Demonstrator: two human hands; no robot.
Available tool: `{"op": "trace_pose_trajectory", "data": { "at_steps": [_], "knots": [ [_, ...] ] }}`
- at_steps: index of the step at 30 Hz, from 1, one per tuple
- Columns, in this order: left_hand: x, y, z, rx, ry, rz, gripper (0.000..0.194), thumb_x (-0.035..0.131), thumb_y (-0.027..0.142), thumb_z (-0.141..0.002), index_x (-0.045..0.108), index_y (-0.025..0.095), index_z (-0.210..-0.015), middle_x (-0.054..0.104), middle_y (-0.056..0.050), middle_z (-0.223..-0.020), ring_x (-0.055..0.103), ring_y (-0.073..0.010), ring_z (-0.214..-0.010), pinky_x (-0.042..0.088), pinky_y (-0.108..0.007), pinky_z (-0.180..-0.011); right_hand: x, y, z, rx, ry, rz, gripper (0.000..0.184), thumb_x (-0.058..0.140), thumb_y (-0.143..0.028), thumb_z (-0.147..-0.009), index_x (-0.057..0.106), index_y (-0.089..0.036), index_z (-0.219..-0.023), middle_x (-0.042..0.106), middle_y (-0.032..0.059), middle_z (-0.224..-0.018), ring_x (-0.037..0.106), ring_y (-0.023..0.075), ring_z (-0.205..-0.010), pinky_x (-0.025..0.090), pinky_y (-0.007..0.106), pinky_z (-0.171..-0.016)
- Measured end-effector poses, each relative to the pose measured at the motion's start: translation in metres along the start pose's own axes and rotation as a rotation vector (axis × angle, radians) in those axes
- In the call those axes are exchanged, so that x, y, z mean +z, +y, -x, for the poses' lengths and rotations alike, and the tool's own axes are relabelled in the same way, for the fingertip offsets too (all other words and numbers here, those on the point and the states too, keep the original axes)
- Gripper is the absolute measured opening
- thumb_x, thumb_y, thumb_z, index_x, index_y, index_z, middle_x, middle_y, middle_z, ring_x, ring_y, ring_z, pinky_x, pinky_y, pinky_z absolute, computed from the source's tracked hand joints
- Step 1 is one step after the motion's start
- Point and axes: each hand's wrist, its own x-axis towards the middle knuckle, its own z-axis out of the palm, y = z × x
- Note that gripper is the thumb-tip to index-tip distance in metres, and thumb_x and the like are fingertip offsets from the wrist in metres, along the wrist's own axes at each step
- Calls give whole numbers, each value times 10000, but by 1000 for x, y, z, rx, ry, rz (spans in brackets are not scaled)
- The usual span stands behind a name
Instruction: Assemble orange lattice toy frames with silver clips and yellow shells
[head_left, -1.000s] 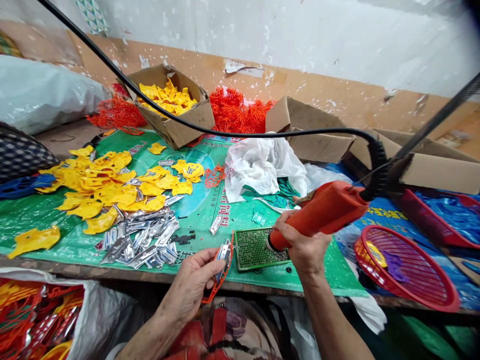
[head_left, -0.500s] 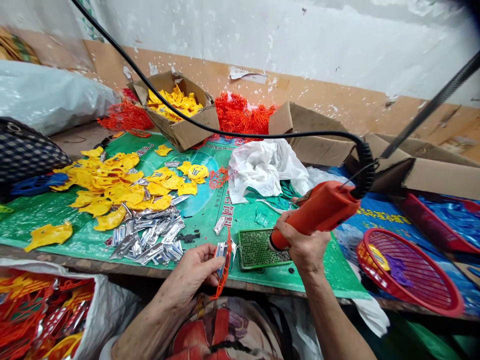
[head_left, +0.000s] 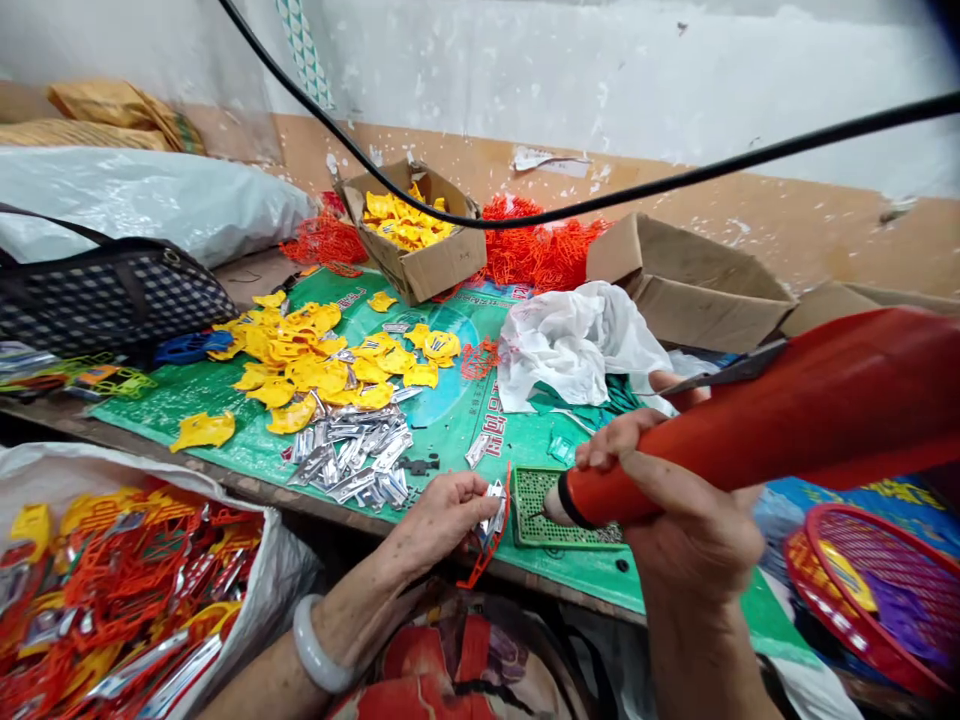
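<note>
My right hand is wrapped round a red electric screwdriver. The tool lies nearly level, its tip pointing left above a green tray of small metal screws. Between thumb and fingers, my left hand pinches a shiny silver piece together with a thin orange plastic part, just left of the tray. A small gap separates the bit from these parts. Behind my left hand lie a heap of loose silver pieces and a pile of yellow plastic parts.
A white sack at lower left holds orange, yellow and silver parts. Behind are a cardboard box of yellow parts, orange netting-like pieces and a white plastic bag. A red basket stands right. A black cable crosses overhead.
The screwdriver has come up from the tray, nearer the camera, and swung to a flatter angle with its tip toward my left hand. The view has turned left. My left hand keeps its pinch.
</note>
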Motion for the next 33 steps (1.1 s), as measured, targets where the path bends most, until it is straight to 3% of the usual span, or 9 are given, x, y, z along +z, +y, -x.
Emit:
{"op": "trace_pose_trajectory", "data": {
  "at_steps": [3,7,10,16,24,33],
  "knots": [
    [0,7,1,26,-11,-24,239,677,396,-716,618,166,-685,513,58,-570,430,-104,-504,276,-229,-472,12,4,5,22,-38,-4,479,681,-119,-608,568,-262,-1052,594,-66,-642,570,140,-542,517,341,-570],
    [3,15,5,47,-9,-35,186,666,350,-711,648,165,-716,515,51,-610,435,-118,-553,285,-234,-498,15,14,9,58,-71,52,227,693,-169,-631,575,-226,-815,583,-43,-670,576,146,-579,519,360,-607],
    [5,16,5,53,-28,-25,176,653,340,-710,649,166,-732,508,49,-608,423,-120,-554,274,-231,-489,14,19,11,76,-67,66,157,705,-188,-640,581,-214,-732,586,-29,-689,577,149,-608,520,366,-638],
    [8,17,3,59,-57,-1,193,655,347,-692,623,157,-679,467,53,-561,375,-107,-517,247,-228,-470,17,20,13,117,-33,49,204,728,-171,-600,592,-215,-745,578,-39,-672,563,146,-607,510,358,-626],
    [9,20,12,85,-4,106,248,674,413,-682,656,171,-732,609,2,-683,519,-161,-642,350,-233,-541,15,30,16,89,-95,88,145,705,-141,-652,607,-209,-734,598,-39,-669,571,146,-597,516,367,-643],
    [9,12,3,98,-36,160,188,668,355,-651,596,182,-640,563,20,-593,536,-178,-668,382,-237,-569,16,31,19,39,-151,204,147,690,-167,-682,620,-206,-805,580,-32,-687,595,153,-617,540,368,-654]
  ]
}}
